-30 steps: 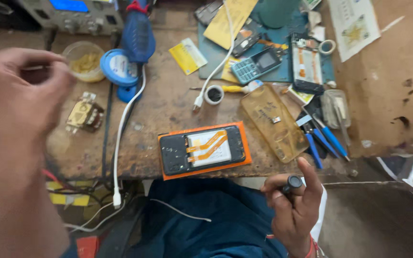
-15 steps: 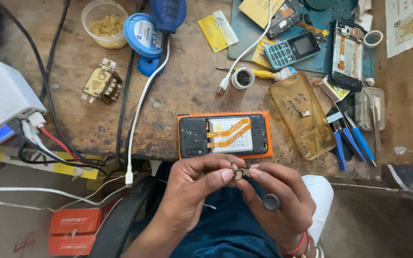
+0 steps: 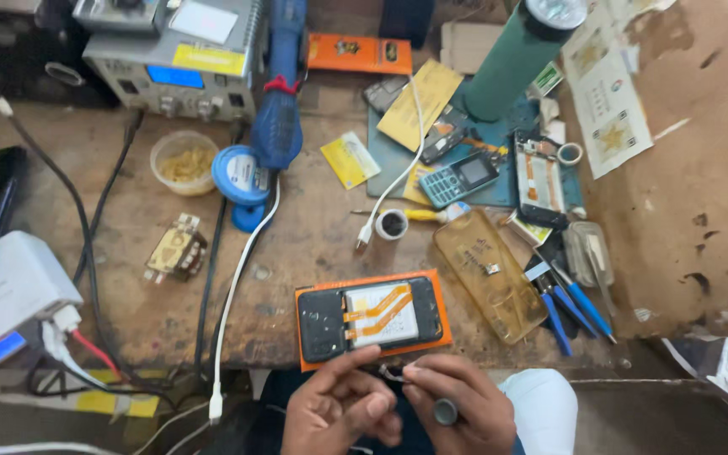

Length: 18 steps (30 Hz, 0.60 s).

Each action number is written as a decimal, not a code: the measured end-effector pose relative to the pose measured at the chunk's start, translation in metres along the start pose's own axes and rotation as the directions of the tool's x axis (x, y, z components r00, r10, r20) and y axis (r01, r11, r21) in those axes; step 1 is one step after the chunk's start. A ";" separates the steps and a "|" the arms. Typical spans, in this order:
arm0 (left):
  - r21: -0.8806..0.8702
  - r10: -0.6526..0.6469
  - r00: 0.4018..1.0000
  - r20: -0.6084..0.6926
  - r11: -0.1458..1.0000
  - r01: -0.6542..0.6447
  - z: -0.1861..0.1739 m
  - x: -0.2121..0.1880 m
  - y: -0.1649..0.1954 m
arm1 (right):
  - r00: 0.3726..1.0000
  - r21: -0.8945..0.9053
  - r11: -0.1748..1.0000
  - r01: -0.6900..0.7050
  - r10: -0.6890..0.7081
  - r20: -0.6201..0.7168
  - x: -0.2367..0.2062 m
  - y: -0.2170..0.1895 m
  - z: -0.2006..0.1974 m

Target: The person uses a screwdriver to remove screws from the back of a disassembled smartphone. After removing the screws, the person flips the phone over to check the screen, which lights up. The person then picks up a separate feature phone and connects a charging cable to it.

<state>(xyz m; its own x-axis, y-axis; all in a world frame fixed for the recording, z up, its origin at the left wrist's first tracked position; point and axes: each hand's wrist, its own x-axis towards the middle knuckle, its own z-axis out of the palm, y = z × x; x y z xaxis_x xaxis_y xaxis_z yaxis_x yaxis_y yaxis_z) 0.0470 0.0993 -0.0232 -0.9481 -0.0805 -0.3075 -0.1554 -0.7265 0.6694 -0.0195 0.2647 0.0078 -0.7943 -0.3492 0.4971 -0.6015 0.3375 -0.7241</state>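
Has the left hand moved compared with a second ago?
Yes. The left hand came from far left of the opened phone to just below it, meeting the right hand.

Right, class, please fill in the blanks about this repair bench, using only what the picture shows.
1. The opened phone lies on an ______ mat.
2. The right hand holds a small dark ______.
3. The yellowish clear phone case lies to the ______ of the opened phone.
4. The left hand and right hand meet at the bench's ______ edge.

Missing words: orange; tool; right; near
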 end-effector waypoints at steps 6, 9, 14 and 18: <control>0.258 0.076 0.978 -0.193 0.966 -0.024 -0.012 -0.017 -0.007 | 0.989 0.090 0.992 -0.086 0.074 0.127 -0.013 -0.003 0.000; 0.305 0.160 0.973 -0.169 0.947 -0.103 -0.018 -0.022 -0.010 | 0.985 0.156 0.977 -0.145 0.128 0.112 -0.018 -0.006 0.006; 0.379 0.278 0.955 -0.106 0.899 -0.220 -0.020 -0.020 0.001 | 0.989 0.083 0.996 0.044 -0.056 0.139 -0.008 -0.009 0.017; 0.453 0.292 0.950 -0.113 0.866 -0.212 -0.023 -0.012 0.016 | 0.982 0.034 0.987 0.154 -0.157 0.104 0.008 -0.013 0.025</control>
<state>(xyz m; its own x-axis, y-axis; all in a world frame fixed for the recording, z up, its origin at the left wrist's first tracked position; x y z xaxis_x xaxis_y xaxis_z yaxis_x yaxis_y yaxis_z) 0.0619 0.0727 -0.0246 -0.9146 -0.3656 -0.1728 -0.0588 -0.3025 0.9513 -0.0159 0.2355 0.0087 -0.6769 -0.4868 0.5521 -0.7135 0.2495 -0.6548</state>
